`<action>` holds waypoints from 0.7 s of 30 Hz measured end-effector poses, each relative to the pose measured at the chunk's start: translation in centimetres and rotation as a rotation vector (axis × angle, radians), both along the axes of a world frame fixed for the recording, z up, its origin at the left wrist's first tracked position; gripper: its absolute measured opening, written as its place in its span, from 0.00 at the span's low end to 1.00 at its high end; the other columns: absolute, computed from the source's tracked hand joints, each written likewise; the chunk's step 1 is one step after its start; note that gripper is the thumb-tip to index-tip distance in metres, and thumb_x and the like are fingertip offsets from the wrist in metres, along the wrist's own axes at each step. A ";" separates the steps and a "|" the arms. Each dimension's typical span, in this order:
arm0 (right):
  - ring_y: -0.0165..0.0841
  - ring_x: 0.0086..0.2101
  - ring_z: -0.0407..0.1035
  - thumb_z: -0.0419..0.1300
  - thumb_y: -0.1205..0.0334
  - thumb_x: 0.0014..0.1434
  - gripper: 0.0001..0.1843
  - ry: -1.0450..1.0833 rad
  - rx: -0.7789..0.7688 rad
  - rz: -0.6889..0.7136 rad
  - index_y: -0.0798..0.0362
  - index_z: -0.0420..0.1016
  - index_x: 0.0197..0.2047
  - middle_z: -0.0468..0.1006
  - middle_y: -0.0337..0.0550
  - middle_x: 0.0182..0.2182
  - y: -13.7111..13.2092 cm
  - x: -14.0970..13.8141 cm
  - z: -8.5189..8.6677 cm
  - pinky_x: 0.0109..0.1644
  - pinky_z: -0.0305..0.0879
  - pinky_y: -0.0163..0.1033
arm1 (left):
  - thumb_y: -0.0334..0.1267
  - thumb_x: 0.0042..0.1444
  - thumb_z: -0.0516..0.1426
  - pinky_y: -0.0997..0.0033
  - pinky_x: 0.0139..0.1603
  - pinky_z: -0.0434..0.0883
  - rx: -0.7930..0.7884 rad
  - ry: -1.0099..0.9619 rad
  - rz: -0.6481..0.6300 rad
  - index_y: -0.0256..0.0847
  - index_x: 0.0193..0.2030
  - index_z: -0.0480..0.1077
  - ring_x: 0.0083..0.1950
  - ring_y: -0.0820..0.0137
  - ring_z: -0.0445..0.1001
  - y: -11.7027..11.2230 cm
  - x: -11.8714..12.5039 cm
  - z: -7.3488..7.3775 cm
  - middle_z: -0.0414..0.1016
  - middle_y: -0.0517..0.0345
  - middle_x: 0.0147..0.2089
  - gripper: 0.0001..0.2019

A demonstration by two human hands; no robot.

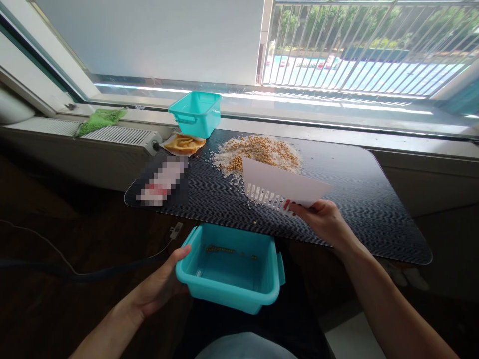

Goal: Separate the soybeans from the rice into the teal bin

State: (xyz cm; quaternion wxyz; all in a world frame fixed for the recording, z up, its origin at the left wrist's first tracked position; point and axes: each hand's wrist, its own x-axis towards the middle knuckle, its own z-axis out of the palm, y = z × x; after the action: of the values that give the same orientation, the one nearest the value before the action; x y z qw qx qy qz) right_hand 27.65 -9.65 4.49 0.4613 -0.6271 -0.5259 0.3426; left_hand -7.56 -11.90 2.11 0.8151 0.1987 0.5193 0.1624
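My left hand (162, 284) grips the left rim of a turquoise plastic bin (230, 294), held just below the table's near edge. A thin line of yellowish beans (220, 249) lies inside it. My right hand (325, 222) pinches a white plastic sheet with a row of slots (282, 179) along its lower edge. The sheet is tilted over the table, in front of a heap of tan beans mixed with white, rice-like grains (262, 149). Grains are scattered near its slotted edge, and a single bean (255, 222) sits close to the table edge.
On the dark table (348, 174), a second turquoise bin (198, 112) stands at the back left. Beside it are a folded yellow cloth (185, 144) and a blurred-out packet (162, 182). A green cloth (101, 121) lies on the radiator. A cable with a white plug (175, 230) hangs below.
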 end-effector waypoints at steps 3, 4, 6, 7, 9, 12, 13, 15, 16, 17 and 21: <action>0.39 0.31 0.74 0.67 0.44 0.46 0.18 -0.003 0.010 -0.022 0.53 0.80 0.27 0.81 0.44 0.28 0.2 0.0 0.1 0.36 0.71 0.41 | 0.59 0.56 0.52 0.53 0.55 0.69 0.001 -0.007 0.002 0.41 0.67 0.58 0.59 0.50 0.69 0.0 -0.2 -0.3 0.75 0.45 0.56 0.36; 0.39 0.32 0.74 0.67 0.44 0.46 0.18 -0.006 0.013 -0.029 0.53 0.81 0.27 0.82 0.44 0.29 0.3 0.0 0.1 0.37 0.71 0.41 | 0.59 0.56 0.52 0.53 0.55 0.69 0.001 -0.011 0.001 0.42 0.67 0.58 0.59 0.50 0.69 0.0 -0.2 -0.3 0.75 0.45 0.56 0.36; 0.39 0.31 0.74 0.67 0.45 0.46 0.18 -0.013 0.005 -0.028 0.53 0.81 0.27 0.81 0.43 0.28 0.3 0.0 0.1 0.36 0.71 0.41 | 0.59 0.56 0.52 0.52 0.56 0.69 0.006 -0.018 -0.005 0.42 0.67 0.57 0.59 0.51 0.69 0.0 -0.3 -0.3 0.75 0.45 0.56 0.36; 0.38 0.31 0.74 0.67 0.45 0.46 0.18 -0.014 -0.005 -0.018 0.53 0.81 0.27 0.81 0.43 0.27 0.3 0.0 0.1 0.36 0.70 0.41 | 0.59 0.57 0.52 0.52 0.56 0.69 0.010 -0.018 -0.008 0.42 0.67 0.57 0.59 0.51 0.69 0.0 -0.3 -0.3 0.75 0.45 0.56 0.36; 0.37 0.28 0.73 0.67 0.45 0.45 0.18 -0.013 -0.021 0.004 0.53 0.80 0.26 0.80 0.43 0.26 0.2 0.0 0.1 0.34 0.70 0.40 | 0.59 0.57 0.51 0.52 0.55 0.69 0.014 -0.014 -0.014 0.42 0.67 0.57 0.59 0.50 0.70 0.0 -0.2 -0.2 0.75 0.45 0.56 0.36; 0.37 0.28 0.72 0.67 0.45 0.45 0.18 -0.016 -0.005 0.000 0.53 0.80 0.25 0.80 0.43 0.25 0.3 0.0 0.2 0.33 0.70 0.40 | 0.59 0.57 0.51 0.51 0.54 0.69 0.011 -0.011 -0.016 0.40 0.67 0.57 0.58 0.50 0.70 -0.1 -0.2 -0.1 0.75 0.44 0.57 0.36; 0.37 0.28 0.73 0.67 0.45 0.46 0.18 -0.020 0.006 -0.013 0.53 0.80 0.25 0.80 0.43 0.25 0.4 -0.1 0.2 0.33 0.70 0.40 | 0.60 0.56 0.51 0.52 0.54 0.69 0.009 -0.008 -0.014 0.40 0.67 0.57 0.58 0.50 0.70 -0.1 -0.1 -0.1 0.75 0.44 0.57 0.37; 0.37 0.29 0.73 0.67 0.46 0.46 0.17 -0.031 0.019 -0.032 0.53 0.80 0.26 0.80 0.43 0.26 0.8 -0.1 0.2 0.34 0.69 0.40 | 0.60 0.56 0.52 0.52 0.54 0.70 0.005 -0.003 -0.008 0.41 0.67 0.57 0.58 0.50 0.70 -0.1 -0.1 -0.1 0.74 0.44 0.58 0.37; 0.37 0.29 0.73 0.66 0.46 0.46 0.17 -0.037 0.019 -0.034 0.53 0.80 0.26 0.80 0.42 0.26 1.0 -0.2 0.2 0.33 0.69 0.40 | 0.60 0.55 0.52 0.52 0.54 0.70 0.004 0.000 -0.006 0.41 0.67 0.57 0.58 0.50 0.71 -0.1 -0.2 -0.2 0.74 0.45 0.58 0.37; 0.37 0.28 0.72 0.66 0.46 0.46 0.17 -0.042 0.014 -0.029 0.54 0.80 0.25 0.80 0.42 0.25 1.1 -0.2 0.2 0.33 0.69 0.39 | 0.60 0.55 0.52 0.53 0.54 0.70 0.004 0.002 -0.005 0.41 0.67 0.57 0.58 0.50 0.71 -0.1 -0.2 -0.2 0.74 0.45 0.58 0.37; 0.35 0.27 0.71 0.66 0.45 0.46 0.18 -0.040 -0.016 0.037 0.54 0.79 0.24 0.79 0.41 0.23 1.1 -0.4 0.4 0.32 0.68 0.39 | 0.60 0.56 0.52 0.54 0.54 0.69 0.014 -0.001 -0.009 0.41 0.67 0.58 0.57 0.51 0.71 -0.2 -0.4 -0.4 0.76 0.45 0.55 0.36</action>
State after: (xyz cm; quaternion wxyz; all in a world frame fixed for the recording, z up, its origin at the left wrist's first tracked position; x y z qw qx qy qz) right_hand 27.23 -8.51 4.92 0.4392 -0.6277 -0.5437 0.3428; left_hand -7.95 -12.11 1.70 0.8147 0.2066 0.5169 0.1625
